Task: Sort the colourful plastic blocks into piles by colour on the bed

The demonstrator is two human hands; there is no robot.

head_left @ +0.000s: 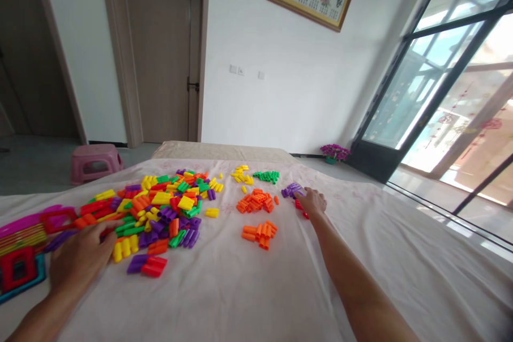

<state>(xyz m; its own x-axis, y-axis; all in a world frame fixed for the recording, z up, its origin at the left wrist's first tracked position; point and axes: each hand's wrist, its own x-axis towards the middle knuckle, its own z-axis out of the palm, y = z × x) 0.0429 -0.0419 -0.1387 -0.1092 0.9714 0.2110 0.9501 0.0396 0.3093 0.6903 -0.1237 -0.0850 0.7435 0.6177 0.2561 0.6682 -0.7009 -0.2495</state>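
At the far left, flat coloured frames [30, 270] in magenta, yellow, red and blue are lying on a pale cloth [224, 299], partly overlapping. Just beside them, the left hand [82, 254] is stretching palm-down to the near left edge of a mixed pile [160, 199], its fingers bending in among the pieces; whether they are pinching one, I cannot tell. Behind, a pink stool [96, 163] is standing on the floor. The pile is spreading wide over the cloth's left half, mixing red, orange, yellow, green and purple tube-like pieces, many sitting side by side in short rows. Near its front, a purple and red cluster [147, 265] is lying slightly apart. Beyond the pile, a brown door [160, 59] is standing closed.

To the pile's right, a small yellow block [211, 212] is lying alone. Next, sorted groups are occupying the middle: yellow pieces [241, 175] at the back, an orange heap [255, 201] before them, another orange group [262, 232] nearest, and green pieces [267, 176] behind. Farther right, purple pieces [292, 189] are lying by the right hand [315, 201], which is reaching over them and partly covering some red pieces [298, 206]. Its fingers are curving downward; whether they are gripping anything, I cannot tell. Farther right, purple flowers [335, 151] are standing on the floor beside a glass door [425, 101].
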